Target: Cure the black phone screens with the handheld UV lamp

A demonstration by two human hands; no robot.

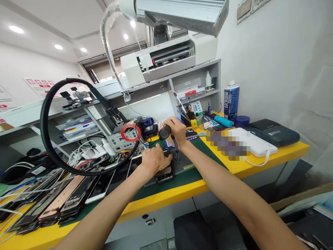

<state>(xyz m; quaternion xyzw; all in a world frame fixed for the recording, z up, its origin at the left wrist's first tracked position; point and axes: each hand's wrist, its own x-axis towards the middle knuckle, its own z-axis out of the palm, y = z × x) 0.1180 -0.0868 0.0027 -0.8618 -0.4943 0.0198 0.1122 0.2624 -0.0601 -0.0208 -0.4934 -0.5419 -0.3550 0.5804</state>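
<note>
My right hand (177,130) is wrapped around a black flashlight (164,132), its round end facing me. A braided cord (176,149) hangs from it beside my wrist. Lower and to the left, my left hand (154,159) is closed over an opened-up phone (165,172), thumb stretched to the right across it. My palm and fingers hide much of the phone. Under it lies a grey perforated plate (183,161) on a green mat (203,152). The flashlight is above and beyond the phone, apart from my left hand.
Stacks of phone parts (67,198) cover the left side. A thick black hose (48,139) loops beside my left arm, near a red tape ring (130,132). Bottles, a blue spray can (231,100) and a white power strip (256,141) stand right. A lamp (179,14) hangs overhead.
</note>
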